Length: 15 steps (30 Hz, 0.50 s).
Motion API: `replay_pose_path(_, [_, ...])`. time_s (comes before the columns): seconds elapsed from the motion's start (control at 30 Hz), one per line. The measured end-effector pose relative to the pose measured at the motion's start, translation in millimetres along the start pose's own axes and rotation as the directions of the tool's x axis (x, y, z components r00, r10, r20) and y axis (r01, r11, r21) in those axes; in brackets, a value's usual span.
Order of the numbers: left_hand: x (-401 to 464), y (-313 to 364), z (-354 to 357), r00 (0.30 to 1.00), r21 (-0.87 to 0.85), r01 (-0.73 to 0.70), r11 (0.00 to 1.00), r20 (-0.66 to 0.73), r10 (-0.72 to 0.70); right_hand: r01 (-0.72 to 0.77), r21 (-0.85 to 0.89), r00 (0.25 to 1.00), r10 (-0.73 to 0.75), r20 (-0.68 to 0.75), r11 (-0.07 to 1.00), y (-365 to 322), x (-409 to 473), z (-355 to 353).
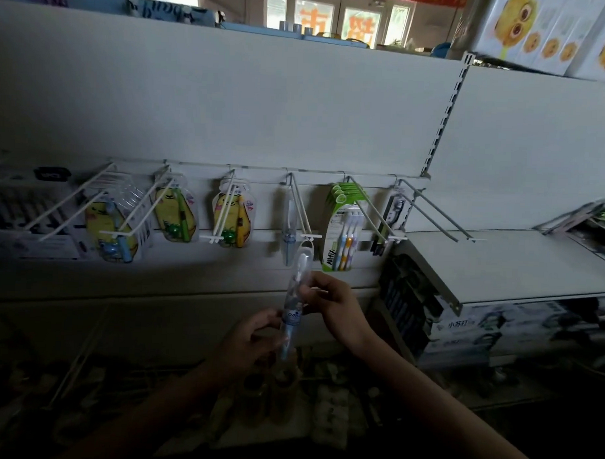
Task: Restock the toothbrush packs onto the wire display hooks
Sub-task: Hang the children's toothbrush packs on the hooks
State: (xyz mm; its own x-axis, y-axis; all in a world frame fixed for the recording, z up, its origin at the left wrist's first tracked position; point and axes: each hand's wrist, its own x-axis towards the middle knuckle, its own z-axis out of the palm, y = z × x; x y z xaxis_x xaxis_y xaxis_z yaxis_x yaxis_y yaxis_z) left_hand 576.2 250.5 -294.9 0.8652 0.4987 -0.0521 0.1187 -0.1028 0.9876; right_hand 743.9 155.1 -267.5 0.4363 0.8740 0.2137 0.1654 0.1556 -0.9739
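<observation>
Holding a slim clear toothbrush pack (293,297) upright just below the row of wire hooks, the person has both hands on it in the head view: the left hand (247,340) pinches the lower part near the blue label, and the right hand (329,300) pinches the upper part, fingers curled around the thin plastic. The pack's rounded top, where the hang hole should be, sits right under the tip of the middle hook (300,208), which already carries one like pack (289,235) hanging near the back panel. The pack looks light and fairly stiff, a thin blister shell that probably flexes and may slip under a tight squeeze, so the best hold seems to be on its side edges just below the hang hole, leaving the hole free. To the left hang yellow cartoon packs (231,214); to the right hangs a green multi-brush pack (340,230), near enough that its edge could catch the right hand. The hook tip has a small crossbar, so the hole likely has to be lined up squarely. There is open room below and in front of the hooks, while the white shelf (499,260) on the right juts forward at about elbow side.
</observation>
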Motion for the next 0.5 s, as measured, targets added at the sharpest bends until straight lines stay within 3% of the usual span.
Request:
replay_pose_path(0.37, [27, -17, 0, 0.999, 0.023, -0.024, 0.999, -0.033, 0.025, -0.022, 0.015, 1.0, 0.022, -0.014, 1.0, 12, 25, -5])
replay_pose_path(0.5, [54, -22, -4, 0.997, -0.012, 0.017, 1.0, -0.077, -0.018, -0.049, 0.002, 0.994, 0.049, -0.097, 0.999, 22, 47, -7])
